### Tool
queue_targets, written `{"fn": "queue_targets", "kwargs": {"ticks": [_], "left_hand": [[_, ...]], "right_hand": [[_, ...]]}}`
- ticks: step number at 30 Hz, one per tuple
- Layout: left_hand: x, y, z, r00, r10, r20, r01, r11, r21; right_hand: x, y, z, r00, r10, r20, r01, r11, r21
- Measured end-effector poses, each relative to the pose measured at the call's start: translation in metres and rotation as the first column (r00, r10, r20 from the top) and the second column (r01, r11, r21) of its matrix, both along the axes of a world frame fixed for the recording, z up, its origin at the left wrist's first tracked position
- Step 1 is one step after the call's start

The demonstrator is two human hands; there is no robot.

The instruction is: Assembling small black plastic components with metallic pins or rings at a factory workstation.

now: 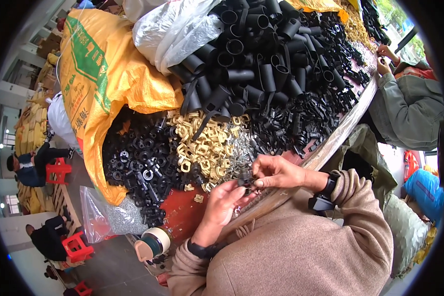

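My left hand [223, 201] and my right hand [279, 172] meet just above the table's near edge. Between their fingertips is a small black plastic part [245, 180], pinched from both sides; its exact shape is partly covered by the fingers. Just beyond the hands lie thin silvery metal pieces [239, 148] and a heap of cream-coloured plastic loops [207, 145]. To the left spread black ring-shaped and knobbed parts [145, 163]. Farther back rises a large pile of black plastic tubes [256, 74], with small black pieces [296, 121] to its right.
An open yellow woven sack [103, 64] stands at the left, near a clear bag of small screws [126, 217] and a cup [153, 242] at the table edge. Another person's hand [388, 53] works at the far right. Red stools [58, 170] with seated people are farther left.
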State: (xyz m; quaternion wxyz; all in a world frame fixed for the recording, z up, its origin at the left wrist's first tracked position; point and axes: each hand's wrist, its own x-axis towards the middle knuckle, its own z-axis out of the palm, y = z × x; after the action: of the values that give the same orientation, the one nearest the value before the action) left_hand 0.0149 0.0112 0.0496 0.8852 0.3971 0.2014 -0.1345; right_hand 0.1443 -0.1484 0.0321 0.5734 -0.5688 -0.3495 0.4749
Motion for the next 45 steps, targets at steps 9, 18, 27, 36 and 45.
{"fn": "queue_targets", "kwargs": {"ticks": [9, 18, 27, 36, 45], "left_hand": [[-0.018, 0.025, -0.02, 0.964, 0.267, -0.003, -0.267, 0.963, 0.036], [-0.009, 0.013, -0.013, 0.969, 0.239, 0.058, -0.241, 0.97, 0.024], [0.011, -0.001, -0.016, 0.975, 0.216, 0.041, -0.21, 0.969, -0.129], [0.022, -0.002, -0.015, 0.994, 0.092, 0.064, -0.078, 0.977, -0.2], [0.011, -0.005, -0.022, 0.991, 0.13, -0.019, -0.131, 0.975, -0.18]], "right_hand": [[0.013, 0.062, -0.003, 0.167, 0.055, 0.984, -0.164, 0.986, -0.027], [0.021, 0.032, 0.001, 0.946, -0.141, 0.291, 0.134, 0.99, 0.044], [0.018, 0.007, 0.0, 0.817, 0.064, -0.574, -0.107, 0.993, -0.043], [0.023, 0.005, -0.006, 0.895, 0.223, -0.387, -0.217, 0.974, 0.059], [0.014, -0.006, -0.01, 0.86, 0.097, -0.501, -0.114, 0.993, -0.004]]}}
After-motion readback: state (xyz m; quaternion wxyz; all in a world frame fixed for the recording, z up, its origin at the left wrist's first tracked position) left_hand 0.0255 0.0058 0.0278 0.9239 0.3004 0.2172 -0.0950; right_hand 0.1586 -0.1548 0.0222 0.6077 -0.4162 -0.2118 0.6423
